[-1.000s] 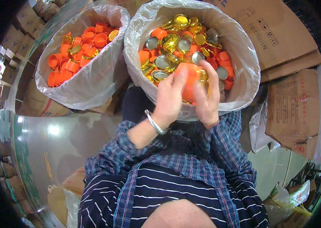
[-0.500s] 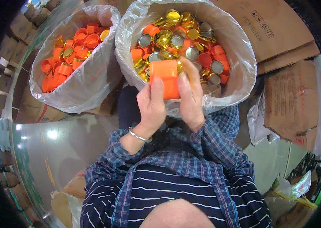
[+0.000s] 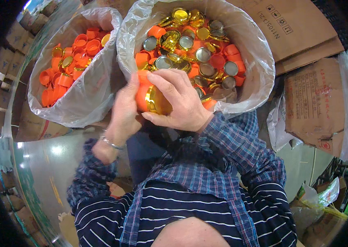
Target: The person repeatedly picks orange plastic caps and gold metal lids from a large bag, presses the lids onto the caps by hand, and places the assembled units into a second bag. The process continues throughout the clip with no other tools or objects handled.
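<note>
My left hand [image 3: 125,108], slightly blurred, is closed along the left side of orange plastic caps [image 3: 142,98] over the near left rim of the larger bag. My right hand [image 3: 182,98] grips the same cluster from the right, its thumb below and fingers on top. Between the hands shows a shiny gold lid [image 3: 152,102] against the orange; my fingers hide part of it, so I cannot tell how the pieces fit together. Beyond my hands, the larger plastic-lined container [image 3: 256,78] holds mixed orange caps and gold and silver round lids [image 3: 203,54].
At the left stands a second plastic-lined container [image 3: 96,92] with orange caps [image 3: 69,61] and a few gold lids. Flattened cardboard [image 3: 289,31] lies at the far right, and another brown carton [image 3: 316,105] sits nearer. Grey floor [image 3: 71,164] shows at my left.
Both hands have moved left and turned, with the orange caps between them. The right hand now reaches across the top, and the gold lid shows more plainly. The view has shifted slightly.
</note>
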`<action>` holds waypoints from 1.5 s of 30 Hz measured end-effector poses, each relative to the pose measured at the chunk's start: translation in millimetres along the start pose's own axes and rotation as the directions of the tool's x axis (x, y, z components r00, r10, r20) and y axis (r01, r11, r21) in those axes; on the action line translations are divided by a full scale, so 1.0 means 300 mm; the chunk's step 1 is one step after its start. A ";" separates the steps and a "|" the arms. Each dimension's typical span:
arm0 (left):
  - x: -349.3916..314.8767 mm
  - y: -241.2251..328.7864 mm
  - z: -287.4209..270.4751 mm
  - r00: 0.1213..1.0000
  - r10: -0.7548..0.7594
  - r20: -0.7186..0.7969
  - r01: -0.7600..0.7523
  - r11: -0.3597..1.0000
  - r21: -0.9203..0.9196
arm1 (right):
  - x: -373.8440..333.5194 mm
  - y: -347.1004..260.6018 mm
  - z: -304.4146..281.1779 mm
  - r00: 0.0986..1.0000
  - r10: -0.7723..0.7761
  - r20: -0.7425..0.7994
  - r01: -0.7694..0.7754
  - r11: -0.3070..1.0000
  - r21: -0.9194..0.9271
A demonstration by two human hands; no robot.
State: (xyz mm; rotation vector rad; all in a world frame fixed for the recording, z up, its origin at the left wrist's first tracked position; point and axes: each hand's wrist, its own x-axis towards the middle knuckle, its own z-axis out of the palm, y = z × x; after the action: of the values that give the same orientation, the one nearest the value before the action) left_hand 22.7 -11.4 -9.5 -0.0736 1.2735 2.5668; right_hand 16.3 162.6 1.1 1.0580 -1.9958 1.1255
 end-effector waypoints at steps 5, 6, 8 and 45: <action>0.072 0.477 -0.249 0.594 0.783 0.185 -0.214 -0.069 0.975 | 0.004 0.170 -0.135 0.946 0.145 0.290 -0.115 0.986 -0.119; 0.065 0.574 -0.300 0.604 0.796 0.042 0.091 -0.121 0.988 | -0.006 0.226 -0.173 0.904 0.229 0.361 -0.166 0.966 -0.196; 0.131 0.684 -0.353 0.372 0.873 0.314 0.189 -0.402 0.896 | -0.039 0.355 -0.248 0.810 0.402 0.427 -0.290 0.907 -0.305; 1.111 -0.239 0.118 0.867 -0.099 0.489 -0.494 -0.032 0.869 | -0.116 1.269 -0.504 0.240 0.887 0.394 -0.373 0.459 -0.806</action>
State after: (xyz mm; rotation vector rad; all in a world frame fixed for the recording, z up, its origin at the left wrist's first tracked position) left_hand -275.8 131.4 -98.4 0.9992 2.6779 0.9170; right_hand -275.9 430.0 -109.1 0.2360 -3.4843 0.1631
